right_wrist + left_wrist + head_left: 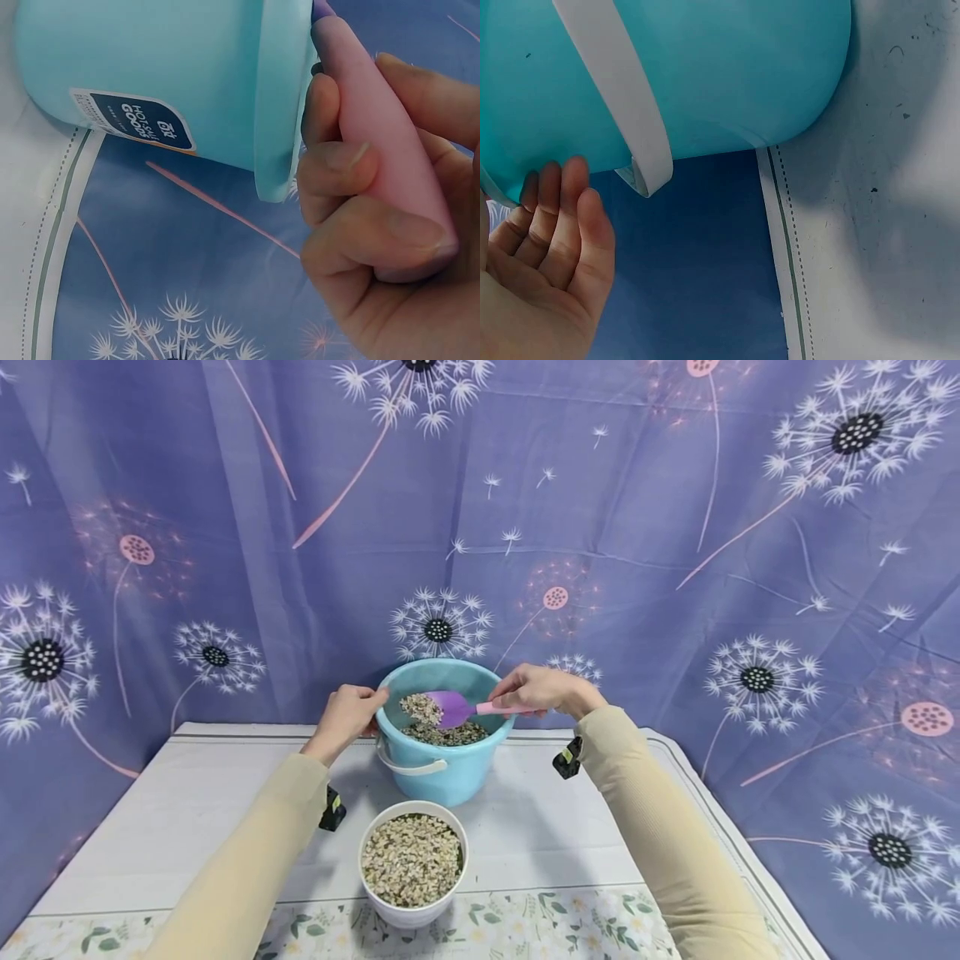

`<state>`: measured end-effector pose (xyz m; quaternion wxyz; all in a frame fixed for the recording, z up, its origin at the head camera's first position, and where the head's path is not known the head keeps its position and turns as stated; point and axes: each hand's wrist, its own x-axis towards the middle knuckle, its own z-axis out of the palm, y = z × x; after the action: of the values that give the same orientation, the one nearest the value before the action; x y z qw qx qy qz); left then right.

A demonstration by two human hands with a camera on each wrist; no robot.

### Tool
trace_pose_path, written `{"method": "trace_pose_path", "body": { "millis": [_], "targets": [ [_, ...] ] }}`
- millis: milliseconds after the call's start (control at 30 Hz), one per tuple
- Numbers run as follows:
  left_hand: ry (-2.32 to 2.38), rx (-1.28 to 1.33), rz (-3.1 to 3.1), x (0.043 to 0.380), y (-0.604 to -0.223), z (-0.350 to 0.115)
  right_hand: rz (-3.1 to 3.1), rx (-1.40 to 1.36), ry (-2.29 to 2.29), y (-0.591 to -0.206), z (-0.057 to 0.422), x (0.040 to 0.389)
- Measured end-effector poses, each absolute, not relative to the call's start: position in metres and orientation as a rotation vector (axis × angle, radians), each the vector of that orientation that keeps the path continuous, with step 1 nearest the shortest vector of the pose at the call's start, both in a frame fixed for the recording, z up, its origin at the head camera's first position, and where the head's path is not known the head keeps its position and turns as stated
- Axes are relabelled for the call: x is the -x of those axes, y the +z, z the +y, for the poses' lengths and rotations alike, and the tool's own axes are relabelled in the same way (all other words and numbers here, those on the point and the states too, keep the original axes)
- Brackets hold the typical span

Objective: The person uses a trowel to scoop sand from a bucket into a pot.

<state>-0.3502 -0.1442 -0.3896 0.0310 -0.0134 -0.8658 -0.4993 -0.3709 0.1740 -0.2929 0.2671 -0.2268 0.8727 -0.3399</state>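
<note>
My right hand grips the pink handle of a small trowel with a purple blade. The blade lies over the mouth of a light blue bucket and carries a heap of pale, grainy potting mix. At the bucket's left rim, my left hand holds on with the thumb at the edge and the fingers against the outer wall. More of the mix, darker in colour, lies inside the bucket. Nearer to me stands a white pot, filled almost to its rim with the same grainy mix.
The bucket's white carrying handle hangs down its front. Under everything is a table with a white cloth and a floral strip along the near side. A purple dandelion-print curtain rises right behind the bucket.
</note>
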Motion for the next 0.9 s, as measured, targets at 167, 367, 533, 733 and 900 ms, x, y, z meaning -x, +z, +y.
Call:
{"method": "trace_pose_path", "body": {
  "millis": [167,367,533,733,900],
  "targets": [
    [-1.503,0.047,-2.684,0.352,-0.388,-0.144,2.373,0.586,-0.938,-0.291,0.18,0.365],
    [-1.425,0.077,-2.745,0.348,-0.384,-0.146,2.357,0.603,-0.961,-0.289,0.184,0.361],
    [-1.334,0.154,-2.785,0.338,-0.379,-0.154,2.347,0.592,-0.991,-0.287,0.189,0.355],
    [-1.374,0.201,-2.722,0.311,-0.381,-0.166,2.335,0.603,-1.008,-0.277,0.196,0.341],
    [-1.414,0.3,-2.653,0.276,-0.394,-0.171,2.364,0.662,-0.977,-0.272,0.201,0.327]
  ]
}}
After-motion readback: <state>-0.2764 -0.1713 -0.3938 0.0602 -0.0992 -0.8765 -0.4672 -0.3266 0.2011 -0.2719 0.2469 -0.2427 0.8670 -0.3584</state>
